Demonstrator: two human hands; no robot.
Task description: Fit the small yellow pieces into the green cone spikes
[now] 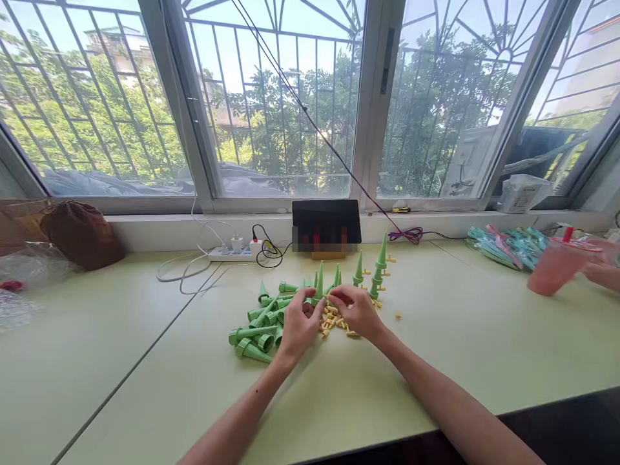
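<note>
Two hands are held close together above the table. By the half-curled left hand, a green cone is gripped upright near its wide base; by the nearly closed fingertips of the right hand, a small yellow piece is pinched at the cone's side. More yellow pieces are scattered just below, with loose green cones heaped to the left. Light, stiff, slightly slippery plastic is suggested, best held by the collar; the slim piece could be snapped if forced.
</note>
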